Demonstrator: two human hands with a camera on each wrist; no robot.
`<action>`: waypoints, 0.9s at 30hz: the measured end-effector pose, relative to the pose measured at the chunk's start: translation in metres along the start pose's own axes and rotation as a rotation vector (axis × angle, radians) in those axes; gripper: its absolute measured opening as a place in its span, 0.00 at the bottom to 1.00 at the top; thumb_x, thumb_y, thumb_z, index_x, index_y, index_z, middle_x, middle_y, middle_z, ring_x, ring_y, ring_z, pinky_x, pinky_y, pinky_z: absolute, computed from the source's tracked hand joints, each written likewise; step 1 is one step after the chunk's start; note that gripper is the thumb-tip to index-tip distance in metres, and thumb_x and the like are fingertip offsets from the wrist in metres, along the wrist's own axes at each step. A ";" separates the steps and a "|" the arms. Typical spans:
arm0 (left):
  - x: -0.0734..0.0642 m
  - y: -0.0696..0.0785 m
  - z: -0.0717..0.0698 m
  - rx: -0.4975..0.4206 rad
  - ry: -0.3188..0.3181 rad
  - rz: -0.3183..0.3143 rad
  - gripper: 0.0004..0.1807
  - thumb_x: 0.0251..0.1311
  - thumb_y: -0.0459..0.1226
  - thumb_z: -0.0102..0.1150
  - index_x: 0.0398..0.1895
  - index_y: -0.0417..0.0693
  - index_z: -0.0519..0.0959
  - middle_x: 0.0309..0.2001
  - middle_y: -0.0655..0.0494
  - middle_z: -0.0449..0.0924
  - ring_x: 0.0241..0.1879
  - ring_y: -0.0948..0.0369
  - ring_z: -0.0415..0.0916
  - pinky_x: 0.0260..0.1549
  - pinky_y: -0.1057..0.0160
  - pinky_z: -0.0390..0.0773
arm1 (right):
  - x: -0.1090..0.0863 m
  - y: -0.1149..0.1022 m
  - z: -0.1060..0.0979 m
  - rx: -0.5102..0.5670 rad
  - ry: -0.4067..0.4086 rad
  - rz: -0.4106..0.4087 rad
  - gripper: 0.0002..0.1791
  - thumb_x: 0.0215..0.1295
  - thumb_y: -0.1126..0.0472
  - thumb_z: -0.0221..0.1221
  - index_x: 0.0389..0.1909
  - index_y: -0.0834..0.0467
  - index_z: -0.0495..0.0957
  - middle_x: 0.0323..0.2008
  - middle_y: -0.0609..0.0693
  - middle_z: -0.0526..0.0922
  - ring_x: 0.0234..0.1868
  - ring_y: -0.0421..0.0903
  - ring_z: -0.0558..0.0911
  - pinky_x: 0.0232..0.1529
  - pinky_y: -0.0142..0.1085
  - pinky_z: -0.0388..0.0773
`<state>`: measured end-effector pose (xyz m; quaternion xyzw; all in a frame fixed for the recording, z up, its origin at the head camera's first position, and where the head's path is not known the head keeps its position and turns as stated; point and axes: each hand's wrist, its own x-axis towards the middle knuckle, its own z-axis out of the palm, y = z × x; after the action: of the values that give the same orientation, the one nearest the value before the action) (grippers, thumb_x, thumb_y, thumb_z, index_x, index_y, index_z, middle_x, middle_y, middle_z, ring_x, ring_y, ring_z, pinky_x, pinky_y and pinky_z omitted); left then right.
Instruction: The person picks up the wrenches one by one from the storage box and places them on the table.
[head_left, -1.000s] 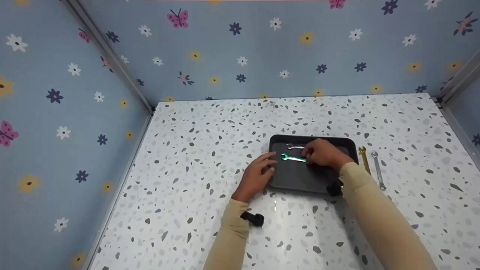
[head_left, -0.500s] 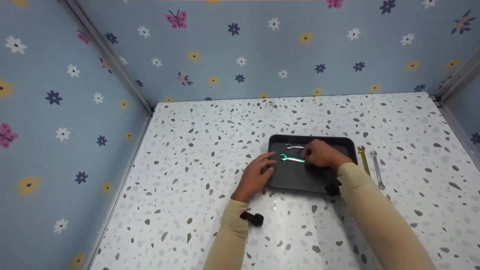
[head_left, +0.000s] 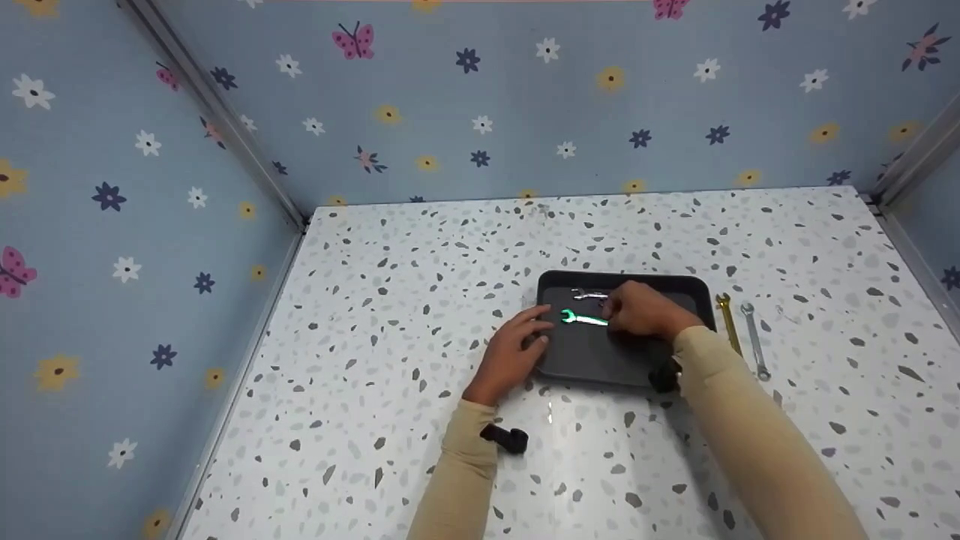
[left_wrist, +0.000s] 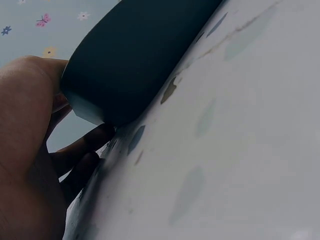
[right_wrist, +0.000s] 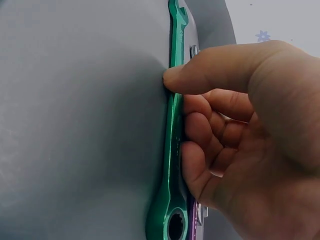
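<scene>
A dark grey tray lies on the table. Inside it, my right hand pinches a green combination wrench between thumb and curled fingers, near the tray floor. In the right wrist view, the ring end of the green wrench points toward the bottom. A purple wrench shows partly beside it, mostly hidden by the hand. Behind the green one lies a silver wrench. My left hand rests against the tray's left side with fingers extended; in the left wrist view its fingers touch the tray wall.
Right of the tray, a gold wrench and another silver wrench lie on the speckled table. Flower-patterned panels stand at the back and sides.
Almost nothing differs. Both hands keep their places, and the green wrench stays in the right hand's pinch; the head view shifts very slightly.
</scene>
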<state>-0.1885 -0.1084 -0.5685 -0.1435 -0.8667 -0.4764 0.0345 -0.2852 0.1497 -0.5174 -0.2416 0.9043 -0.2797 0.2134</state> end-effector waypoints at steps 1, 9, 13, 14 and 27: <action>0.000 0.000 0.000 0.003 -0.001 0.003 0.15 0.70 0.36 0.57 0.57 0.47 0.82 0.70 0.67 0.69 0.71 0.66 0.61 0.70 0.61 0.61 | 0.000 0.000 0.000 0.001 0.003 0.000 0.07 0.51 0.70 0.64 0.32 0.61 0.85 0.30 0.48 0.82 0.31 0.46 0.77 0.37 0.39 0.76; 0.000 -0.001 -0.001 0.020 0.000 0.003 0.15 0.70 0.36 0.58 0.57 0.47 0.82 0.69 0.70 0.68 0.70 0.66 0.61 0.70 0.62 0.60 | -0.001 -0.001 -0.002 0.011 -0.003 0.030 0.04 0.55 0.68 0.65 0.32 0.59 0.83 0.31 0.49 0.82 0.33 0.47 0.77 0.38 0.40 0.75; 0.000 0.000 -0.001 0.022 0.001 0.000 0.15 0.70 0.36 0.58 0.57 0.48 0.83 0.69 0.69 0.69 0.70 0.66 0.61 0.70 0.61 0.60 | -0.001 0.000 -0.001 0.029 0.007 0.026 0.05 0.55 0.69 0.64 0.34 0.59 0.83 0.33 0.49 0.82 0.35 0.48 0.77 0.39 0.40 0.74; 0.000 0.000 -0.001 0.021 0.001 0.000 0.15 0.69 0.36 0.58 0.57 0.48 0.83 0.70 0.67 0.69 0.71 0.65 0.61 0.70 0.61 0.60 | -0.002 0.000 -0.001 0.035 0.005 0.025 0.06 0.56 0.69 0.64 0.34 0.59 0.84 0.33 0.50 0.82 0.35 0.48 0.77 0.39 0.40 0.74; 0.001 -0.002 0.000 0.007 0.000 0.004 0.15 0.69 0.36 0.58 0.57 0.48 0.82 0.70 0.62 0.70 0.71 0.65 0.61 0.71 0.60 0.59 | -0.003 0.001 -0.003 0.045 -0.018 0.022 0.09 0.57 0.69 0.62 0.37 0.58 0.87 0.35 0.49 0.85 0.33 0.47 0.76 0.35 0.38 0.73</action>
<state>-0.1898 -0.1091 -0.5695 -0.1451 -0.8682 -0.4732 0.0360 -0.2850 0.1534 -0.5149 -0.2291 0.8984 -0.2955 0.2303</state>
